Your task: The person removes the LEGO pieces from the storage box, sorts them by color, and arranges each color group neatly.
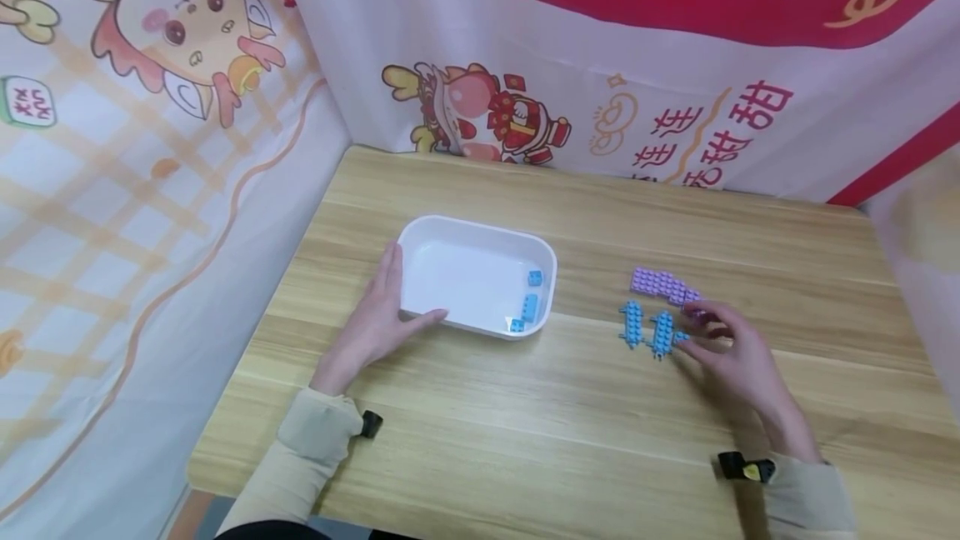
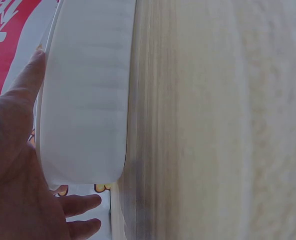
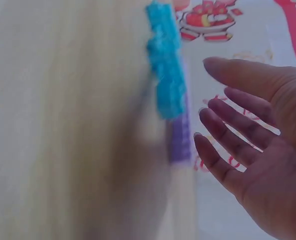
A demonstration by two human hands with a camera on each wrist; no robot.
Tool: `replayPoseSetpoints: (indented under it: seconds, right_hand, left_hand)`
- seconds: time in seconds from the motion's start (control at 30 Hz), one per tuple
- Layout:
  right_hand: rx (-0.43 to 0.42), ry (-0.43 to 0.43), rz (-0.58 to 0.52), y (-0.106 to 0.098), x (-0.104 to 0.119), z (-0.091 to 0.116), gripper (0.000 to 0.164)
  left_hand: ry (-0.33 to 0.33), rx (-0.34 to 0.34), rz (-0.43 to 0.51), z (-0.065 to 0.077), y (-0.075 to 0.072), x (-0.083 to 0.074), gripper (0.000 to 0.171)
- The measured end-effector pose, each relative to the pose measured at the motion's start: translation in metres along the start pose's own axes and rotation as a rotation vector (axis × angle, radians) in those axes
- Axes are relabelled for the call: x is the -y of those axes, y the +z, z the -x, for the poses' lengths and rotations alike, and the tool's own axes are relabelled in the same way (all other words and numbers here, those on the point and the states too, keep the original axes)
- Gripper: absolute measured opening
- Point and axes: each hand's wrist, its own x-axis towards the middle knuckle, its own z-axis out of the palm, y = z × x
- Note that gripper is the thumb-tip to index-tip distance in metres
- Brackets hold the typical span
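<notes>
A white plastic tray (image 1: 465, 273) stands on the table with several blue toy bricks (image 1: 529, 307) at its right end. My left hand (image 1: 378, 315) rests against the tray's left corner, thumb along the near rim and fingers straight along the left side. In the left wrist view the thumb (image 2: 30, 75) touches the tray's rim. On the right, blue studded brick pieces (image 1: 662, 333) lie in front of a row of purple bricks (image 1: 660, 283). My right hand (image 1: 738, 352) hovers beside them, fingers spread and apart from the bricks in the right wrist view, which is blurred.
The wooden table (image 1: 525, 415) meets a printed cloth (image 1: 600, 107) along its back edge. Another patterned cloth (image 1: 150, 215) hangs at the left side. Dark wrist bands show at both sleeves.
</notes>
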Motion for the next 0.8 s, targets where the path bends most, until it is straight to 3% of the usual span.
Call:
replayPoseSetpoints:
  seconds: [0.17,0.47,0.8]
  right_hand:
    - [-0.025,-0.117,-0.054,0.006,0.023,-0.011,0.069]
    - [0.042,-0.247,-0.215,0.035,0.061,-0.037,0.069]
    - [0.047,-0.204,-0.180,0.065,0.105,-0.062,0.074]
  left_hand:
    - [-0.002,0.003,0.002,0.001,0.000,0.000,0.140]
    - [0.002,0.001,-0.002,0.001,0.000,0.000,0.140]
    - [-0.005,0.003,0.003,0.002,-0.001,0.000,0.139]
